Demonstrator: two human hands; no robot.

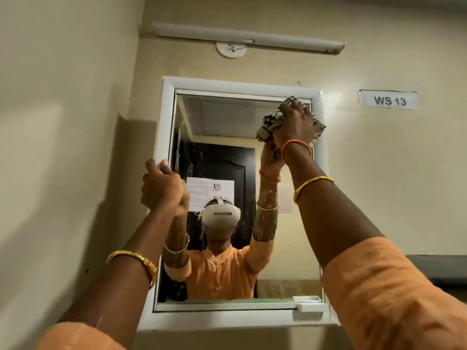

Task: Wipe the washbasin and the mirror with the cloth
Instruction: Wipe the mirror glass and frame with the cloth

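Note:
A white-framed mirror (222, 117) hangs on the beige wall straight ahead. My right hand (297, 125) presses a crumpled checked cloth (274, 118) against the glass at the mirror's upper right corner. My left hand (161, 184) grips the left side of the mirror's frame, fingers curled around its edge. The glass reflects a person in an orange top with both arms raised. The washbasin is out of view.
A tube light (249, 37) and a round white fitting (231, 49) sit on the wall above the mirror. A label reading "WS 13" (389, 100) is to the right. A small white soap piece (309, 306) rests on the mirror's bottom ledge.

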